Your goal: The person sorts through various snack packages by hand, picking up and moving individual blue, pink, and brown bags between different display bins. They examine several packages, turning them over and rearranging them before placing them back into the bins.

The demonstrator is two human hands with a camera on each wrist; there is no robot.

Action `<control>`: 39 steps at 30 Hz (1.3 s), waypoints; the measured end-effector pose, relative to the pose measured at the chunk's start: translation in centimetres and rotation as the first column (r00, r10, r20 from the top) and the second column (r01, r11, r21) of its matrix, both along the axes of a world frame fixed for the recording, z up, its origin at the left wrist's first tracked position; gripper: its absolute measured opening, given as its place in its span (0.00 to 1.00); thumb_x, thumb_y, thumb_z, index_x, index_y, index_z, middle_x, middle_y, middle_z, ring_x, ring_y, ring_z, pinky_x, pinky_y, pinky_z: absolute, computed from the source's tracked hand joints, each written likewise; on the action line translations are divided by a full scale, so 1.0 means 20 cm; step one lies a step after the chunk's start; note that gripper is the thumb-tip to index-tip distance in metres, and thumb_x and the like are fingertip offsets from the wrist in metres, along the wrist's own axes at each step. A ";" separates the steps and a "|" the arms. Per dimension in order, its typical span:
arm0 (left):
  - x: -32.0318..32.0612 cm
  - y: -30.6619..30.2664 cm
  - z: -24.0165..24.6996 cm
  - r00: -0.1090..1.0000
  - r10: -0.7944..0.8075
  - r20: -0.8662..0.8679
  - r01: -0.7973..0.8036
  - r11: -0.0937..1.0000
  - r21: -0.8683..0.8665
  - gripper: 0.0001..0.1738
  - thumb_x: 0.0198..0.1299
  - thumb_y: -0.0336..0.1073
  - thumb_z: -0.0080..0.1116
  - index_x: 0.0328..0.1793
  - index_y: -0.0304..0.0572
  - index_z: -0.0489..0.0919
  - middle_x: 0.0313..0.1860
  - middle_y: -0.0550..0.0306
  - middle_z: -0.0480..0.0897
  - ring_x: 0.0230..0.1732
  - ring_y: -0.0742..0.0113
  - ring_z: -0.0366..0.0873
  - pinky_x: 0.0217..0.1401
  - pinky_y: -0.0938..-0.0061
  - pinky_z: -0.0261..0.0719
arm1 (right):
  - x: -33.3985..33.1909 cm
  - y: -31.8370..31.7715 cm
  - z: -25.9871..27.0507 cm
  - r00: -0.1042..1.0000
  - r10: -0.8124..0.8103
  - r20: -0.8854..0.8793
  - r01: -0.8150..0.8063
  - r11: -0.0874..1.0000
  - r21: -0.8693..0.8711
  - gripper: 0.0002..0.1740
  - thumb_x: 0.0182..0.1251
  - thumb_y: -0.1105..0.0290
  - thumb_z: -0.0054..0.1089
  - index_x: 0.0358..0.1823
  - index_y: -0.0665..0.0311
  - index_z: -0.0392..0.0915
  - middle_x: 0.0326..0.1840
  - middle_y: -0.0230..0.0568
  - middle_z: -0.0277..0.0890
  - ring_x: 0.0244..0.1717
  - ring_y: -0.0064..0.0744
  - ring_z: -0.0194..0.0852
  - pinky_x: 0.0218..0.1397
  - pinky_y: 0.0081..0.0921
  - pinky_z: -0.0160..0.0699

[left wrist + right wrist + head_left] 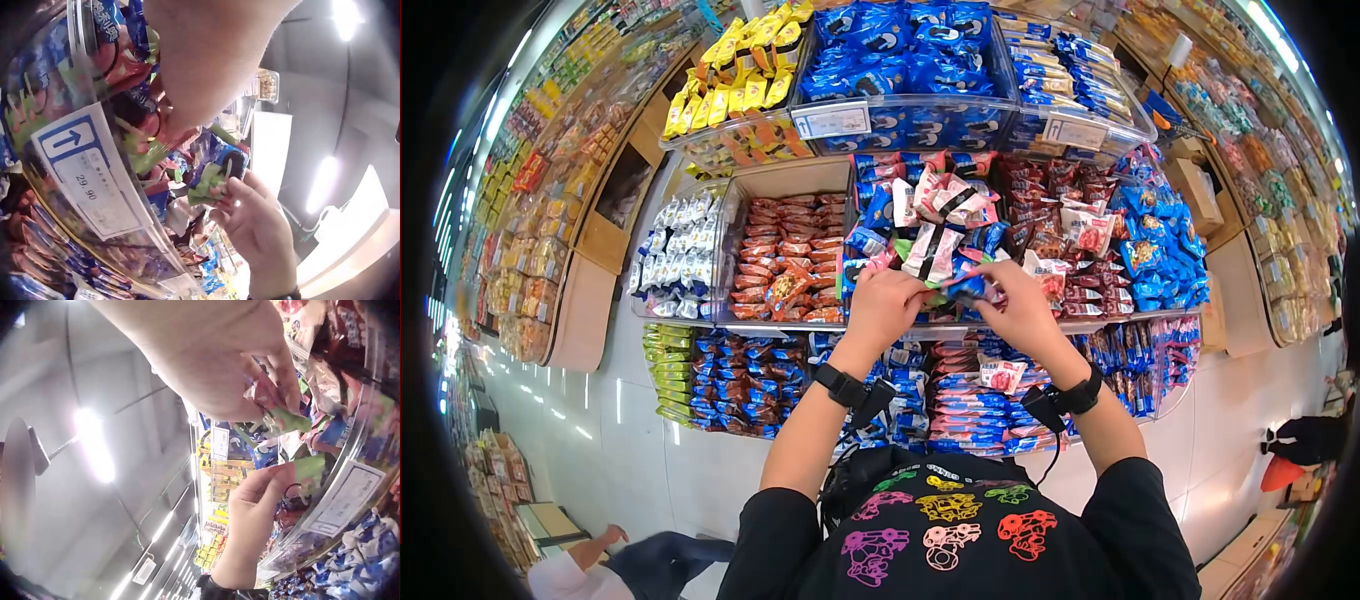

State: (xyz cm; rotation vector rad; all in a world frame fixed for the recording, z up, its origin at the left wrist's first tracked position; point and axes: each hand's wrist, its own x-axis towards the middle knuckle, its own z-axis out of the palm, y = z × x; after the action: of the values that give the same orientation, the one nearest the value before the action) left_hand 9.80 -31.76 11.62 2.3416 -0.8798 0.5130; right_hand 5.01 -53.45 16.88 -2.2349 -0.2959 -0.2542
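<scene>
In the head view both hands are over a middle bin of small blue, pink and green biscuit packets (865, 242). My right hand (1022, 303) pinches one blue-and-green biscuit packet (215, 170) between thumb and fingers; the left wrist view shows a dark biscuit printed on it. My left hand (885, 308) reaches in from the other side. In the right wrist view its thumb and fingers pinch a green-and-pink biscuit packet (306, 478) by the bin's front wall. White-and-pink packets (930, 250) with black bands lie on the pile just beyond the hands.
Neighbouring bins hold red-brown packets (795, 245), dark red packets (1040, 185) and blue packets (1150, 235). A price card (90, 172) is on the bin's front wall. Below, a lower tier (750, 375) juts towards me. Another person (640, 570) is at the lower left.
</scene>
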 end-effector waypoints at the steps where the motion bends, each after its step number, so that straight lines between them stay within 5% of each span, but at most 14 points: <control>1: 0.00 0.00 0.00 1.000 -0.001 0.011 0.001 1.000 -0.007 0.03 0.49 0.31 0.62 0.31 0.48 0.83 0.29 0.62 0.82 0.36 0.61 0.79 0.47 0.64 0.67 | 0.00 0.00 -0.05 0.998 0.054 -0.016 -0.055 0.996 -0.068 0.20 0.50 0.77 0.63 0.48 0.61 0.74 0.40 0.44 0.73 0.40 0.44 0.75 0.43 0.34 0.75; 4: 0.02 -0.03 -0.03 0.996 -0.088 0.013 0.083 0.977 0.198 0.05 0.46 0.32 0.63 0.31 0.46 0.83 0.28 0.62 0.81 0.36 0.60 0.78 0.43 0.64 0.72 | -0.01 0.02 -0.05 0.998 0.069 -0.003 -0.069 0.987 -0.143 0.20 0.49 0.77 0.63 0.47 0.60 0.76 0.43 0.43 0.74 0.42 0.47 0.76 0.43 0.36 0.76; 11: -0.05 -0.12 -0.07 0.984 -0.180 0.002 0.175 0.958 0.226 0.06 0.45 0.34 0.65 0.30 0.44 0.83 0.28 0.62 0.80 0.37 0.61 0.77 0.39 0.67 0.77 | -0.02 -0.03 0.05 1.000 0.003 0.028 0.001 0.988 -0.152 0.19 0.50 0.75 0.65 0.46 0.60 0.76 0.44 0.45 0.75 0.44 0.49 0.76 0.45 0.37 0.77; 19: -0.07 0.00 0.08 0.995 -0.059 0.079 0.062 0.997 -0.038 0.14 0.46 0.40 0.70 0.36 0.43 0.82 0.34 0.57 0.81 0.42 0.58 0.79 0.38 0.66 0.78 | 0.07 0.06 0.07 0.996 -0.022 0.090 0.033 0.992 -0.124 0.19 0.54 0.73 0.65 0.48 0.64 0.73 0.44 0.49 0.75 0.46 0.52 0.75 0.48 0.38 0.74; 21: 0.01 0.14 0.13 0.990 0.092 0.103 -0.093 0.996 0.006 0.19 0.45 0.39 0.70 0.44 0.43 0.80 0.41 0.54 0.81 0.44 0.53 0.77 0.49 0.59 0.74 | 0.14 0.09 0.01 0.991 -0.001 0.135 0.011 0.997 -0.071 0.19 0.54 0.72 0.65 0.48 0.65 0.73 0.43 0.50 0.75 0.47 0.54 0.74 0.48 0.39 0.74; 23: 0.02 0.25 0.16 0.970 0.227 0.085 -0.238 0.959 0.152 0.27 0.44 0.40 0.71 0.52 0.41 0.78 0.48 0.51 0.79 0.49 0.51 0.75 0.54 0.56 0.72 | 0.20 0.17 -0.02 0.985 0.014 0.172 -0.003 0.998 -0.064 0.18 0.57 0.72 0.64 0.49 0.66 0.71 0.38 0.51 0.76 0.39 0.50 0.78 0.41 0.38 0.77; 25: 0.05 0.29 0.11 0.973 0.229 0.012 -0.227 0.955 0.194 0.31 0.43 0.40 0.71 0.56 0.41 0.76 0.51 0.50 0.77 0.51 0.51 0.74 0.54 0.57 0.72 | 0.26 0.29 -0.05 0.975 0.011 -0.222 0.051 0.962 0.268 0.20 0.60 0.73 0.62 0.52 0.67 0.67 0.33 0.50 0.77 0.28 0.45 0.80 0.32 0.36 0.78; 26: 0.06 0.30 0.08 0.971 0.227 -0.069 -0.206 0.950 0.234 0.35 0.43 0.40 0.72 0.60 0.41 0.73 0.54 0.49 0.76 0.53 0.51 0.73 0.55 0.57 0.72 | 0.27 0.33 -0.09 0.980 0.061 -0.187 -0.003 0.956 0.293 0.22 0.63 0.74 0.60 0.55 0.68 0.63 0.29 0.48 0.78 0.21 0.41 0.79 0.27 0.34 0.78; 27: 0.05 0.30 0.06 0.973 0.224 -0.061 -0.204 0.951 0.233 0.35 0.43 0.40 0.72 0.60 0.41 0.73 0.54 0.49 0.76 0.53 0.51 0.73 0.55 0.57 0.72 | 0.30 0.36 -0.14 0.974 0.068 -0.214 -0.015 0.971 0.240 0.23 0.63 0.73 0.58 0.57 0.69 0.61 0.35 0.52 0.77 0.24 0.47 0.79 0.29 0.36 0.79; 29: 0.04 0.28 0.06 0.952 0.280 -0.123 -0.269 0.958 0.103 0.38 0.43 0.40 0.72 0.63 0.40 0.71 0.52 0.49 0.77 0.55 0.51 0.71 0.58 0.58 0.71 | 0.27 0.38 -0.19 0.932 0.057 0.357 0.006 0.985 -0.175 0.23 0.64 0.71 0.56 0.58 0.69 0.61 0.43 0.56 0.73 0.25 0.51 0.79 0.29 0.38 0.79; 31: 0.01 0.28 0.08 0.940 0.271 -0.206 -0.252 0.961 0.115 0.41 0.43 0.38 0.71 0.67 0.46 0.69 0.56 0.49 0.74 0.58 0.50 0.69 0.59 0.58 0.70 | 0.26 0.32 -0.15 0.976 0.084 0.202 -0.036 0.972 -0.233 0.24 0.60 0.71 0.56 0.58 0.67 0.64 0.50 0.56 0.69 0.31 0.54 0.79 0.31 0.40 0.79; 34: -0.06 0.23 0.14 0.968 0.250 -0.016 -0.234 0.927 0.293 0.38 0.44 0.37 0.66 0.67 0.67 0.71 0.67 0.53 0.67 0.63 0.49 0.64 0.64 0.49 0.62 | 0.26 0.25 0.01 1.000 0.015 -0.024 -0.025 0.861 -0.507 0.31 0.51 0.72 0.63 0.60 0.59 0.68 0.57 0.48 0.69 0.46 0.53 0.78 0.43 0.40 0.81; 37: -0.08 0.16 0.15 0.993 0.100 0.060 -0.114 0.941 0.320 0.34 0.45 0.40 0.65 0.64 0.68 0.74 0.67 0.56 0.68 0.65 0.51 0.63 0.68 0.46 0.55 | 0.34 0.14 -0.10 0.962 0.269 0.051 -0.207 0.836 -0.508 0.33 0.47 0.69 0.67 0.60 0.56 0.69 0.60 0.49 0.68 0.44 0.52 0.79 0.43 0.41 0.81; 39: -0.08 0.13 0.10 0.995 0.091 0.031 -0.096 0.948 0.305 0.30 0.46 0.42 0.64 0.61 0.68 0.76 0.67 0.57 0.68 0.66 0.52 0.63 0.69 0.45 0.52 | 0.36 0.16 -0.08 0.966 0.258 -0.022 -0.228 0.808 -0.543 0.37 0.43 0.67 0.70 0.61 0.55 0.69 0.63 0.49 0.66 0.47 0.52 0.79 0.45 0.42 0.81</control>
State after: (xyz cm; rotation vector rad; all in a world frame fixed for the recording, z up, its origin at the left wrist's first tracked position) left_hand 8.21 -29.19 13.55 2.6748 -0.9137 0.4612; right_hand 12.22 -50.32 15.36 -2.7147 -0.7609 -0.0937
